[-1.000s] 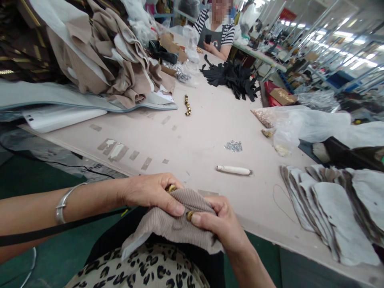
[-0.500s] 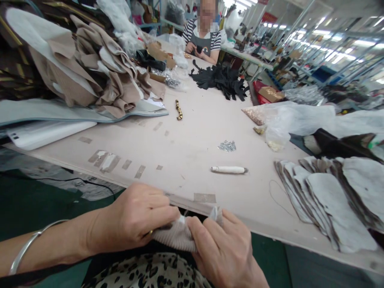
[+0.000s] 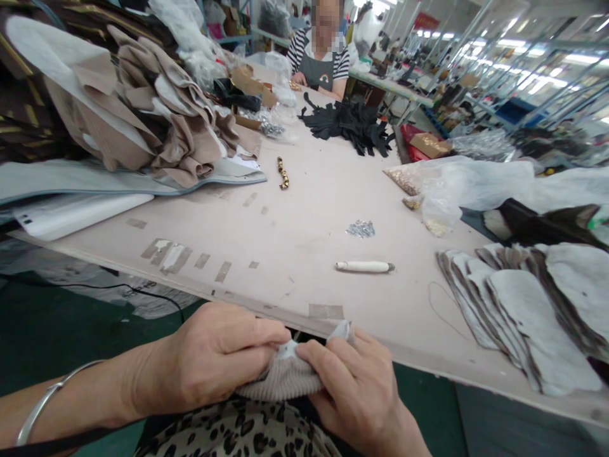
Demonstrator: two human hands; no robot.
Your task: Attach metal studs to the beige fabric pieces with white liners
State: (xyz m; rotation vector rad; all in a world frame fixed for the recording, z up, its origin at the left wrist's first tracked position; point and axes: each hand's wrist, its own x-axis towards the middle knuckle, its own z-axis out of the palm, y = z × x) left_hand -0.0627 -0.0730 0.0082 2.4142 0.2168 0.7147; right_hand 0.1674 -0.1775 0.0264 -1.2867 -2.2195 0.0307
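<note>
Between my two hands, just off the table's near edge, is a piece of ribbed beige fabric [image 3: 285, 378] with a whitish backing. My left hand [image 3: 209, 358] grips its left side, thumb and fingers pinched together. On the other side my right hand [image 3: 354, 384] is closed round the fabric, and a pale corner pokes up above its fingers. Both hands hide much of the piece. On the table [image 3: 285, 254] beyond them lie a white-wrapped pen-like tool [image 3: 364, 267] with a dark tip and a small heap of silvery metal bits [image 3: 360, 229].
Stacked fabric pieces [image 3: 523, 324] lie at the right, below plastic bags [image 3: 440, 197]. Beige cloth [image 3: 137, 108] is heaped at the left. Black strips [image 3: 349, 124] and a gold-coloured chain-like piece [image 3: 283, 173] lie farther back. Across the table sits a person [image 3: 321, 63] in an apron.
My hands have shifted slightly on the fabric, and more of its whitish backing shows between them. The person opposite has lowered their hands to the table.
</note>
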